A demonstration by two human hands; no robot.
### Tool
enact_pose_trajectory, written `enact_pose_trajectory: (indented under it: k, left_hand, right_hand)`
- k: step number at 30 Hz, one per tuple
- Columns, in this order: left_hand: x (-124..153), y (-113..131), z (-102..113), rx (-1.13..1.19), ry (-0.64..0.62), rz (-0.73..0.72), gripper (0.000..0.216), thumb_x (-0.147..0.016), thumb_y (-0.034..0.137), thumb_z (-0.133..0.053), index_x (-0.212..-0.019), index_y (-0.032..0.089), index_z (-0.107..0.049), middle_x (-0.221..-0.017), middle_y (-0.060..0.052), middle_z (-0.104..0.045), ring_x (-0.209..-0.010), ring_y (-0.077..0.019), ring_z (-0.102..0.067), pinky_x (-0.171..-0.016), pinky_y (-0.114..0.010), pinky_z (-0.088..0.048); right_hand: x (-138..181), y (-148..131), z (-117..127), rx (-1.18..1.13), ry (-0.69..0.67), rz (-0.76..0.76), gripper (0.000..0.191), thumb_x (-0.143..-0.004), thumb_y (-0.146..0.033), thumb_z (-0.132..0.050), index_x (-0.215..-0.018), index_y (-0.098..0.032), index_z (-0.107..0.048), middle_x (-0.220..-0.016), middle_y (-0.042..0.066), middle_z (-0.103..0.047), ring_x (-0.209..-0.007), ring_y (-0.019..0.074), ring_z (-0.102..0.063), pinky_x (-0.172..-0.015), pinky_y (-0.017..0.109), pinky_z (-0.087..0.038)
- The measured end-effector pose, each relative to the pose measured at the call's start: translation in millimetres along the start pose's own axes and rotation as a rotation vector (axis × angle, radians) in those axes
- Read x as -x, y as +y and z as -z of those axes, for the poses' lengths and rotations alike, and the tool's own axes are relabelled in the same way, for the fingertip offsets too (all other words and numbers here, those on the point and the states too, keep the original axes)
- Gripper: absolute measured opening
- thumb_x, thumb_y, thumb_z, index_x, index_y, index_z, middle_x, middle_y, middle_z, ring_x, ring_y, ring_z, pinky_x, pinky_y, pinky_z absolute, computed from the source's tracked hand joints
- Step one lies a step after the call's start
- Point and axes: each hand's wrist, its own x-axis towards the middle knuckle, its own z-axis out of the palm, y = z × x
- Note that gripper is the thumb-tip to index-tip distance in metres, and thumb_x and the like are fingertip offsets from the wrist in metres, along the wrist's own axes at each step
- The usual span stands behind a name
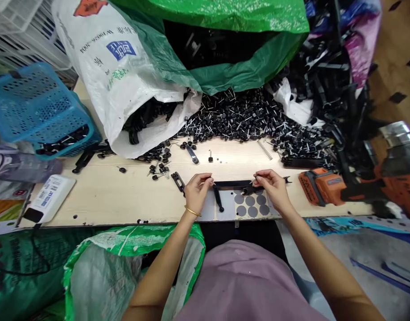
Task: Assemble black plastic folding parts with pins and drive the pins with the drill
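My left hand (197, 191) is closed in a pinch at the left end of a long black plastic bar (233, 183). A thin metal pin (214, 183) shows at its fingertips; its head is hidden. At the bar's other end my right hand (273, 188) pinches a small black-headed pin (255, 177). Below the bar lies a short black arm (219, 200) with a rounded end. A sheet with grey round stickers (250, 200) sits under the right part of the bar. A slotted black piece (178, 183) lies left of my left hand.
Heaped black-headed pins (231, 116) cover the table's back, before a green sack (225, 80) and a white sack (104, 80). A blue basket (40, 107) and white power strip (51, 198) stand left; an orange battery (321, 186) and a power drill (399, 174) lie right.
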Motion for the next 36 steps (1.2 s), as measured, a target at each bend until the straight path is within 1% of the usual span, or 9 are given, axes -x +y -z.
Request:
enact_pose_trajectory:
  k: [4,6,11,15,18,23,29,33,36]
  left_hand:
    - [7.7,5.6,1.8,-0.354,-0.126,-0.367,0.015,-0.086,0.021,-0.057,-0.097,0.020,-0.066,-0.096,-0.005,-0.066,-0.091,-0.0156,-0.064,-0.084,-0.030,-0.054]
    - [9.0,5.2,3.5,-0.419,-0.130,-0.428,0.015,-0.086,0.021,-0.057,-0.099,0.021,-0.065,-0.096,-0.005,-0.067,-0.092,-0.0157,-0.064,-0.086,-0.031,-0.053]
    - [4.5,0.8,6.3,-0.427,-0.038,-0.355,0.016,-0.082,0.029,-0.063,-0.095,0.020,-0.064,-0.091,-0.004,-0.068,-0.087,-0.0168,-0.064,-0.080,-0.031,-0.053]
    - [4.6,-1.0,7.1,-0.399,-0.097,-0.311,0.014,-0.082,0.029,-0.063,-0.092,0.020,-0.065,-0.090,-0.003,-0.067,-0.084,-0.0154,-0.064,-0.078,-0.029,-0.053]
    - [5.7,-6.2,7.0,-0.374,-0.082,-0.207,0.015,-0.082,0.030,-0.062,-0.092,0.019,-0.064,-0.088,-0.002,-0.065,-0.075,-0.0128,-0.063,-0.072,-0.027,-0.053]
    - [9.3,-20.7,3.1,-0.312,-0.019,-0.110,0.014,-0.081,0.032,-0.061,-0.080,0.018,-0.062,-0.081,-0.001,-0.058,-0.072,-0.0120,-0.060,-0.068,-0.025,-0.053]
    - [30.1,-19.8,-7.3,-0.387,-0.030,-0.014,0.059,-0.076,0.034,-0.066,-0.128,0.019,-0.041,-0.088,-0.002,-0.056,-0.077,-0.0138,-0.057,-0.074,-0.030,-0.051]
    - [42.0,-12.3,-19.9,-0.526,-0.075,0.086,0.062,-0.080,0.032,-0.062,-0.134,0.017,-0.035,-0.079,0.000,-0.056,-0.065,-0.0141,-0.056,-0.069,-0.031,-0.051]
    - [45.6,-10.3,-31.7,-0.582,-0.026,0.065,0.061,-0.080,0.027,-0.060,-0.134,0.016,-0.035,-0.100,-0.009,-0.059,-0.088,-0.0217,-0.060,-0.082,-0.037,-0.049]
  right_hand:
    - [3.9,9.7,0.5,0.227,0.064,0.142,0.020,-0.084,-0.034,-0.057,-0.098,-0.020,-0.057,-0.083,0.004,-0.064,-0.071,0.0155,-0.063,-0.071,0.033,-0.053]
    - [5.4,4.9,0.7,0.436,0.036,0.284,0.017,-0.086,-0.032,-0.055,-0.098,-0.020,-0.058,-0.090,0.005,-0.064,-0.077,0.0170,-0.063,-0.074,0.034,-0.052]
    - [7.1,-3.1,-3.3,0.725,-0.097,0.551,0.012,-0.090,-0.024,-0.049,-0.098,-0.020,-0.057,-0.089,0.006,-0.061,-0.081,0.0173,-0.059,-0.073,0.031,-0.050]
    - [6.1,7.4,-3.9,0.879,0.021,0.615,0.011,-0.089,-0.028,-0.052,-0.087,-0.019,-0.058,-0.082,0.006,-0.062,-0.081,0.0196,-0.057,-0.074,0.033,-0.048]
    - [7.5,14.3,3.4,0.971,-0.045,0.616,0.014,-0.090,-0.028,-0.050,-0.082,-0.020,-0.059,-0.081,0.007,-0.063,-0.081,0.0197,-0.057,-0.074,0.033,-0.047]
    - [14.4,18.3,16.3,0.896,-0.009,0.618,0.027,-0.090,-0.027,-0.050,-0.116,-0.020,-0.053,-0.103,0.009,-0.063,-0.097,0.0219,-0.058,-0.085,0.038,-0.047]
    - [17.6,47.4,21.6,1.071,-0.150,0.795,0.060,-0.088,-0.023,-0.053,-0.141,-0.022,-0.026,-0.108,0.010,-0.060,-0.099,0.0227,-0.055,-0.088,0.041,-0.043]
    - [16.0,62.5,23.2,1.170,-0.099,0.866,0.065,-0.088,-0.014,-0.050,-0.143,-0.030,-0.020,-0.112,0.009,-0.056,-0.097,0.0216,-0.053,-0.086,0.040,-0.041]
    - [14.9,62.3,17.4,1.286,-0.097,0.810,0.064,-0.088,-0.010,-0.047,-0.143,-0.030,-0.022,-0.103,0.007,-0.058,-0.092,0.0208,-0.051,-0.085,0.039,-0.038]
